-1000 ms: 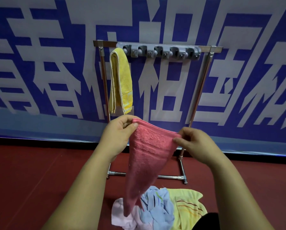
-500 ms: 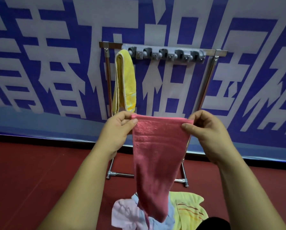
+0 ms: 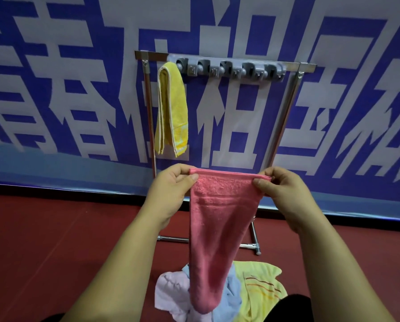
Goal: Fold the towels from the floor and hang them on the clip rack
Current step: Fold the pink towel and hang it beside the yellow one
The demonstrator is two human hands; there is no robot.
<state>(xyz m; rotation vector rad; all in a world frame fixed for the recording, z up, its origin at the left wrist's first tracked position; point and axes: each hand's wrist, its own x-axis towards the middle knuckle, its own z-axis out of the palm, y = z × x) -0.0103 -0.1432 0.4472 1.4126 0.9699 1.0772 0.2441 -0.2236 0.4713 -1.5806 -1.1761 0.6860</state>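
Two pink towel (image 3: 220, 228) corners pinched: left hand (image 3: 171, 189), right hand (image 3: 285, 194) | yellow towel (image 3: 172, 108) on clip rack (image 3: 229, 67) | pile (image 3: 259, 282) beneath

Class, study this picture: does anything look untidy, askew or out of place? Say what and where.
A crumpled heap of towels lies on the floor before the clip rack, unfolded. The pink towel, pinched at its top corners by the left hand and right hand, hangs bunched to a narrow end. The yellow towel hangs neatly.

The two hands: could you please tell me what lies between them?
In the head view, the pink towel spans the gap, its top corners pinched by left hand and right hand.
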